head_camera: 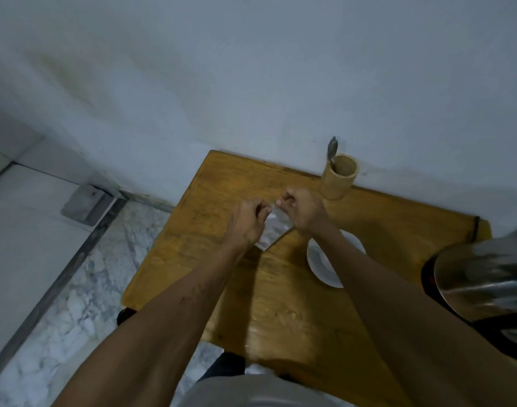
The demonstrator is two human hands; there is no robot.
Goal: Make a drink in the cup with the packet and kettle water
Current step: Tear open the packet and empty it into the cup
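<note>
Two hands (247, 223) (300, 208) pinch one packet (273, 230) above one table (222, 183).

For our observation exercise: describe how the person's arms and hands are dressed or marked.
Both forearms are bare, with no sleeves, gloves, watch or rings visible on the left hand or the right hand. The left forearm shows a few thin scratch-like marks. A grey garment shows at the bottom edge.
</note>
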